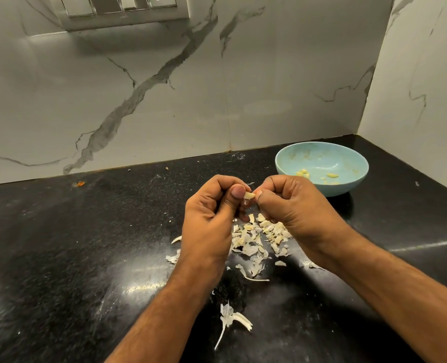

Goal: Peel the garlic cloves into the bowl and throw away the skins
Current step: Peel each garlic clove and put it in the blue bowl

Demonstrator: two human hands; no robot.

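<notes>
We face a white marble-veined backsplash [164, 100] meeting a side wall at the right, with a switch panel [117, 11] at the top. Below it runs a black speckled counter [60, 244], dusty with pale flecks. Near the back corner stands a light blue bowl [290, 163] — a few peeled garlic cloves [305, 174] lie on its floor.

In front of the bowl our two hands meet above the counter. The left hand [212, 216] and the right hand [293, 205] both pinch one garlic clove [249, 195] between thumb and curled fingers — each grip is clamped on it. Under the hands lies a heap of garlic skins [256, 239], and nearer us a single stalky piece of skin [230, 319] lies well apart.
</notes>
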